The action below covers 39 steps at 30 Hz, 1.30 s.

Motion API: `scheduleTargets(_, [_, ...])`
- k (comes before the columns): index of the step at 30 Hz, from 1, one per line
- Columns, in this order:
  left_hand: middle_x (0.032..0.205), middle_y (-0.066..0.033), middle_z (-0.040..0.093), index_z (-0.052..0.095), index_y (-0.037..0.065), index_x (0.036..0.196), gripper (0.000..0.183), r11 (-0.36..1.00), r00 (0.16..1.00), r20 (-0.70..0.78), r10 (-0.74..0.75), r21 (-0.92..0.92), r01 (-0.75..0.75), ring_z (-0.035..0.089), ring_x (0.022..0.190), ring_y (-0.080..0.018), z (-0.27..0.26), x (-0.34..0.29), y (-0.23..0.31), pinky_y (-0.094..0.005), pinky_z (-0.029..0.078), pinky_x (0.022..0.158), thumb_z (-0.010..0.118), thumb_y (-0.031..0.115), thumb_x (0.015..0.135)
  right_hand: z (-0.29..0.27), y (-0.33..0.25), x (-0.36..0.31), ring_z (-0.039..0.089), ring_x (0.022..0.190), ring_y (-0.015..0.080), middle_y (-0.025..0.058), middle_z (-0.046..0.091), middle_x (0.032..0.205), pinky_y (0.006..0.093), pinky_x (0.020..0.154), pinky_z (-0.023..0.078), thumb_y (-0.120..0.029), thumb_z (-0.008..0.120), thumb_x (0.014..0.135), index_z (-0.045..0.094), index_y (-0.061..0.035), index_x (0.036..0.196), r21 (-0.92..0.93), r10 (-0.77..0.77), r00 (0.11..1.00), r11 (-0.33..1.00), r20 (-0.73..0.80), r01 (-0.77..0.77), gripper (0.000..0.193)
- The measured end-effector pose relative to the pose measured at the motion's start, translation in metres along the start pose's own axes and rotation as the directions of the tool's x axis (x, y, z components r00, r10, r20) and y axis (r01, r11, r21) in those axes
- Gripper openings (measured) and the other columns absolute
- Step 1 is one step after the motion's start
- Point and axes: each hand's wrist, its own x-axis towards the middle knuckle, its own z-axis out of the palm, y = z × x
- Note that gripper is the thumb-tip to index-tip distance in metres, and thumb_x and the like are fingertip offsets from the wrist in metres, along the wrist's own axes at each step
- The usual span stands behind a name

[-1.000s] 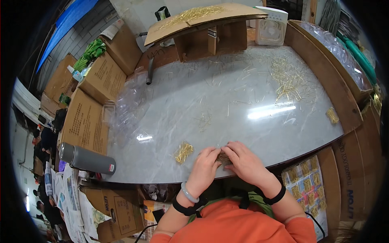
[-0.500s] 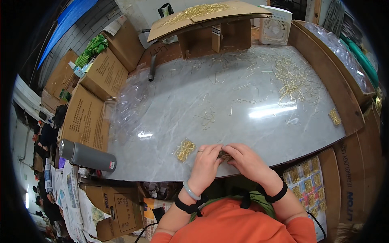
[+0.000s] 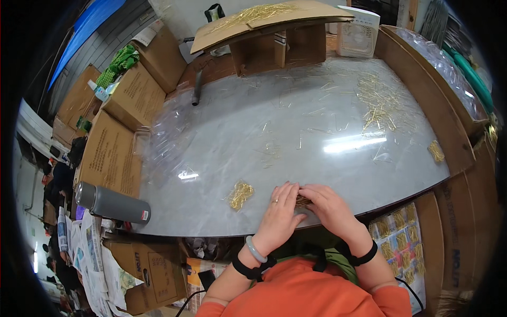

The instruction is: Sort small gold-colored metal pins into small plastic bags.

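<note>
At the near edge of the table, my left hand point(image 3: 278, 216) and my right hand point(image 3: 334, 212) meet around a small bundle of thin golden wire pins point(image 3: 302, 201). My right fingers curl over the bundle, hiding much of it. My left fingers lie together along its other side, the thumb reaching in below. Left of my hands rests a clear packet of golden wire pins point(image 3: 241, 195). A loose heap of the same pins point(image 3: 381, 108) spreads over the far right of the grey table point(image 3: 222, 142). Another small packet of pins point(image 3: 435, 151) lies by the right edge.
A grey bottle point(image 3: 119, 205) lies on its side at the left edge. Clear plastic boxes point(image 3: 168, 137) are piled beside cardboard cartons point(image 3: 113, 153). More pins lie on a cardboard shelf point(image 3: 222, 36) at the back, near a white fan point(image 3: 357, 34). A dark tube point(image 3: 197, 89) lies back left.
Both hands have shifted slightly right with the bundle between them. My left fingers have straightened and lie flatter, the thumb now apart from them; my right hand has arched over the bundle.
</note>
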Motion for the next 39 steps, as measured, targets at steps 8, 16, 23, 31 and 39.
scheduleTargets(8, [0.146, -0.0254, 0.046, 0.041, -0.005, 0.148, 0.071, 0.999, 0.998, -0.052, 0.023, 0.024, -0.022, 0.042, 0.14, -0.0461, 0.012, 0.0, -0.001, -0.0515, 0.035, 0.119, 0.076, 0.012, 0.088, 0.027, -0.021, -0.014, 0.041, 0.14, 0.048, 0.03, 0.04, 0.151, 0.0482, 0.117, 0.037, 0.015, 0.05, 0.079, 0.038, 0.0046, 0.147, 0.036, 0.143, 0.96, 0.99, -0.242, -0.138, 0.07])
scheduleTargets(16, [0.148, -0.0243, 0.044, 0.042, -0.003, 0.149, 0.067, 0.991, 0.999, -0.042, -0.032, -0.129, 0.026, 0.043, 0.14, -0.045, 0.003, -0.005, -0.007, -0.0475, 0.04, 0.115, 0.072, 0.002, 0.089, 0.002, -0.011, -0.006, 0.04, 0.144, 0.0435, 0.0245, 0.044, 0.15, 0.048, 0.121, 0.032, 0.003, 0.07, 0.08, 0.032, 0.001, 0.153, -0.083, 0.016, 1.0, 0.996, 0.005, -0.016, 0.082])
scheduleTargets(23, [0.153, -0.0251, 0.039, 0.037, -0.002, 0.153, 0.07, 0.987, 0.999, 0.031, 0.031, -0.161, -0.026, 0.039, 0.144, -0.0434, -0.002, -0.006, -0.018, -0.0464, 0.036, 0.118, 0.069, 0.002, 0.091, 0.005, 0.008, -0.006, 0.057, 0.122, 0.0357, 0.0165, 0.06, 0.127, 0.0478, 0.106, 0.045, -0.011, 0.081, 0.078, 0.055, -0.0033, 0.135, -0.174, -0.042, 0.998, 0.984, -0.044, 0.034, 0.062])
scheduleTargets(31, [0.157, -0.0256, 0.035, 0.028, -0.003, 0.159, 0.074, 0.95, 0.996, 0.086, -0.019, -0.308, 0.045, 0.033, 0.148, -0.042, -0.018, -0.002, -0.013, -0.0438, 0.031, 0.121, 0.061, -0.001, 0.093, 0.015, -0.006, -0.006, 0.055, 0.128, 0.0359, 0.0165, 0.059, 0.134, 0.048, 0.112, 0.044, -0.017, 0.078, 0.084, 0.057, -0.0003, 0.132, -0.382, -0.154, 0.988, 0.915, -0.032, 0.13, 0.056])
scheduleTargets(39, [0.153, -0.0305, 0.04, 0.034, -0.006, 0.153, 0.069, 0.994, 0.994, -0.016, -0.109, 0.005, 0.109, 0.035, 0.146, -0.0466, -0.013, -0.008, -0.007, -0.0479, 0.034, 0.119, 0.065, 0.0, 0.091, 0.032, -0.021, -0.01, 0.055, 0.129, 0.0355, 0.0171, 0.061, 0.134, 0.0497, 0.114, 0.042, -0.012, 0.069, 0.089, 0.057, 0.0025, 0.132, -0.431, -0.075, 0.985, 0.902, -0.154, 0.002, 0.047])
